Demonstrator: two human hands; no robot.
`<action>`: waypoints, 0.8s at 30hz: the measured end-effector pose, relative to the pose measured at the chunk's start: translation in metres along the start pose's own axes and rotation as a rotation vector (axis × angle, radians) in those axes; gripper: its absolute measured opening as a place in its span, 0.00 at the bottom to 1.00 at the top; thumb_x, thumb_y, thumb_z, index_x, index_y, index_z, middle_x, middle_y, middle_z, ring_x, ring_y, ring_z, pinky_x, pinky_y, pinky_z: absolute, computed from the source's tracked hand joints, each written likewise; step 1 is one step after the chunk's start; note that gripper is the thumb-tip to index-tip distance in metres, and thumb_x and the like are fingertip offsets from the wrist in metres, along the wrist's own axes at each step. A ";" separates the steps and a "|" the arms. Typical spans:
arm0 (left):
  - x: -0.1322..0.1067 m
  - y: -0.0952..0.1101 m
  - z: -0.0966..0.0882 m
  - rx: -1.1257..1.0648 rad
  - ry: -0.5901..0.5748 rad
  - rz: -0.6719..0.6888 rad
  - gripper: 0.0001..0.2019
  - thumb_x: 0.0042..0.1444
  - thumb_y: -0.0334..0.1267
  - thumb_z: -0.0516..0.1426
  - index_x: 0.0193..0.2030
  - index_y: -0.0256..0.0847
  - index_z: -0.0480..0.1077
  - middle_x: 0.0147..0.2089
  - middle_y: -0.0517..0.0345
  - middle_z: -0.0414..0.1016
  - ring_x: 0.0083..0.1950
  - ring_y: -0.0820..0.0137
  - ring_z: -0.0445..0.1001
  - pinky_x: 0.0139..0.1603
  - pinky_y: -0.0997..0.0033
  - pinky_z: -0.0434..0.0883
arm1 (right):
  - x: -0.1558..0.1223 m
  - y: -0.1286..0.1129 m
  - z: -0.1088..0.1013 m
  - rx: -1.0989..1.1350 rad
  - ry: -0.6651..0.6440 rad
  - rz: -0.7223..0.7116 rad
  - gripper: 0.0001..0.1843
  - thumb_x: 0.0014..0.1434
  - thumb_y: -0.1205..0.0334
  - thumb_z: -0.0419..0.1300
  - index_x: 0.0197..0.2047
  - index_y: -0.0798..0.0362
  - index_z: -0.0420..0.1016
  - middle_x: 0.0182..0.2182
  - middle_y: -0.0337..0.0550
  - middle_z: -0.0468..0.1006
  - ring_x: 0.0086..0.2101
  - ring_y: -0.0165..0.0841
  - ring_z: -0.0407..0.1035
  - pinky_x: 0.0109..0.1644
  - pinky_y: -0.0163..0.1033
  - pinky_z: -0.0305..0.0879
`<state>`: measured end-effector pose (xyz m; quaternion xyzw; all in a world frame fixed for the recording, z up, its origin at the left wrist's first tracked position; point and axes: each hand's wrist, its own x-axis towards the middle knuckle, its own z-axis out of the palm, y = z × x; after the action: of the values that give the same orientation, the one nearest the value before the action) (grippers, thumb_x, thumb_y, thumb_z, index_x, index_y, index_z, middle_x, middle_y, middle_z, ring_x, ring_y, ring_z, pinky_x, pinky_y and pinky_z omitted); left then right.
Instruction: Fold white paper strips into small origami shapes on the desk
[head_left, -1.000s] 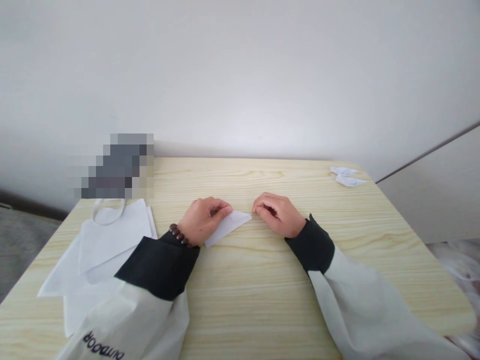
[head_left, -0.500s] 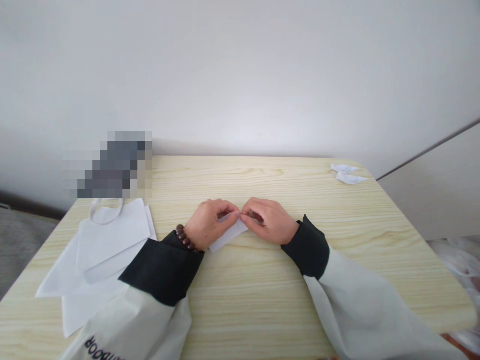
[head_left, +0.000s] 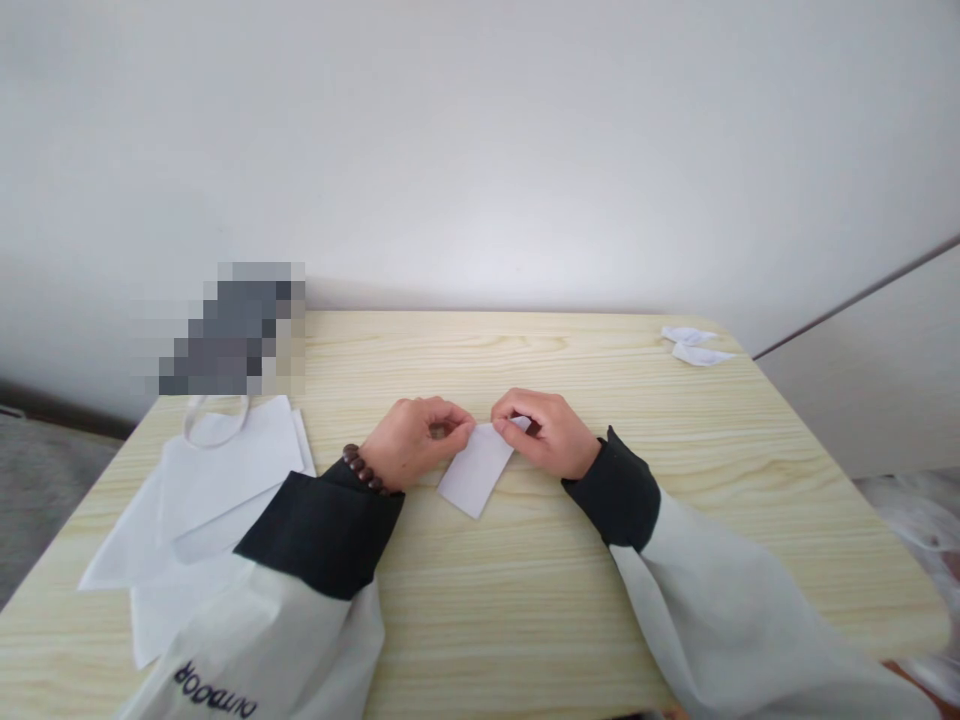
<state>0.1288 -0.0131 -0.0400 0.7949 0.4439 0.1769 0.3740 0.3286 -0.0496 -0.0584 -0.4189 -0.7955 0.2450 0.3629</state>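
A small piece of white paper (head_left: 478, 470), apparently folded, hangs between my two hands above the middle of the table. My left hand (head_left: 420, 442) pinches its upper left corner between thumb and forefinger. At the upper right part of the same paper, my right hand (head_left: 546, 432) is closed in a pinch, the thumb lying across the front. The fingers behind the paper are partly hidden. A dark bead bracelet (head_left: 364, 470) circles my left wrist.
Several white paper sheets (head_left: 232, 465) overlap on the table's left side, with a pale ring (head_left: 217, 440) on them. Behind is a blurred dark object (head_left: 229, 330). Two folded white paper pieces (head_left: 701, 355) lie at the back right of the wooden table (head_left: 750, 560).
The paper has turned so that its broad face shows, its lower end now pointing down toward me. My hands have moved slightly apart along its upper edge.
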 end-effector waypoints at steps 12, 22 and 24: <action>0.000 0.001 0.002 0.069 -0.018 0.137 0.14 0.56 0.45 0.51 0.34 0.40 0.75 0.32 0.59 0.78 0.34 0.70 0.73 0.37 0.73 0.67 | -0.001 0.003 0.002 -0.065 -0.034 0.016 0.05 0.58 0.65 0.53 0.31 0.54 0.68 0.27 0.39 0.70 0.26 0.26 0.62 0.30 0.32 0.57; 0.000 -0.001 -0.002 0.083 -0.031 0.111 0.15 0.56 0.45 0.51 0.33 0.39 0.75 0.31 0.58 0.77 0.31 0.71 0.71 0.31 0.74 0.65 | -0.002 0.002 -0.004 -0.025 -0.071 0.040 0.07 0.53 0.70 0.51 0.25 0.54 0.65 0.21 0.35 0.65 0.21 0.25 0.56 0.26 0.31 0.54; -0.001 -0.001 -0.003 0.070 -0.031 0.095 0.16 0.56 0.46 0.50 0.33 0.39 0.75 0.30 0.58 0.77 0.31 0.71 0.71 0.30 0.75 0.65 | -0.002 0.003 -0.006 -0.016 -0.060 0.046 0.08 0.53 0.71 0.50 0.26 0.54 0.66 0.21 0.36 0.66 0.22 0.25 0.57 0.27 0.32 0.54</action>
<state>0.1264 -0.0121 -0.0389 0.8302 0.4057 0.1664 0.3442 0.3357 -0.0490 -0.0578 -0.4326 -0.7981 0.2592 0.3298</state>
